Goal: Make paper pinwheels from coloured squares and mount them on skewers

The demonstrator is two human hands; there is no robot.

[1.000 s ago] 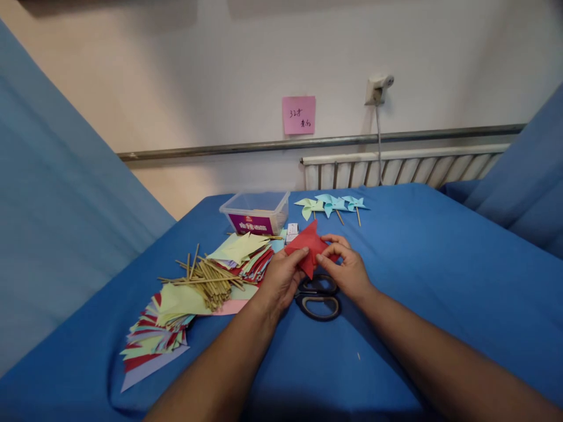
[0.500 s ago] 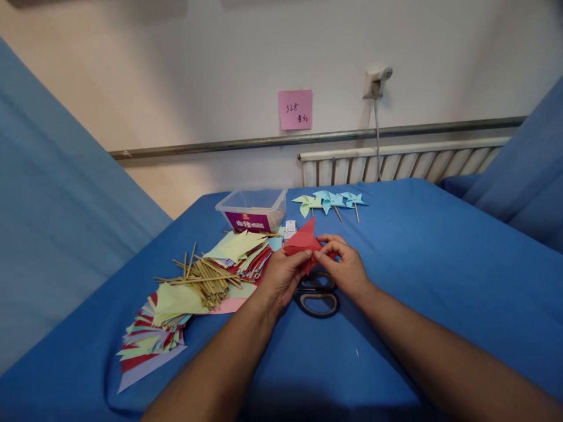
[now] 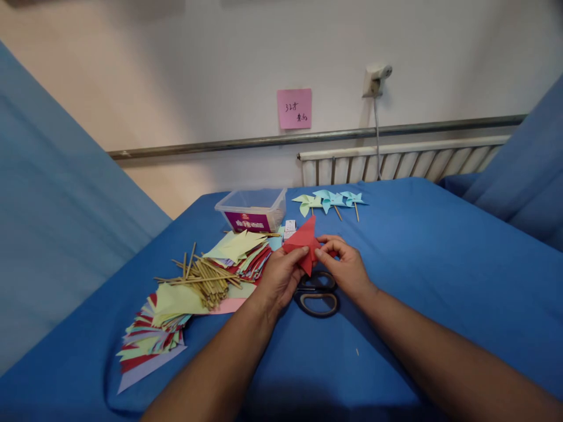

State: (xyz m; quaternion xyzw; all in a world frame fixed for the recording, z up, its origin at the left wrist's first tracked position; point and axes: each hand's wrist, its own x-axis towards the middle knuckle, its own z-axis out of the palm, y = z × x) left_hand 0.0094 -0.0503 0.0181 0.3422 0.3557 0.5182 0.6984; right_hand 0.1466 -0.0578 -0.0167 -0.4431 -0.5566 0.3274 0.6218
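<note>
Near the table's left edge lie stacked coloured papers (image 3: 153, 334) and wooden sticks (image 3: 204, 278). At the table's middle, the left hand (image 3: 279, 278) and right hand (image 3: 347, 269) both pinch a folded red paper (image 3: 303, 240) between thumb and fingers, above black-handled scissors (image 3: 317, 296). Finished pinwheels (image 3: 329, 200) lie by the far edge.

Both forearms are bare from the bottom edge of the view up to the wrists, with no sleeve showing on either. The left hand (image 3: 279, 280) and right hand (image 3: 347, 271) are uncovered too (fingers short, nails trimmed close).
</note>
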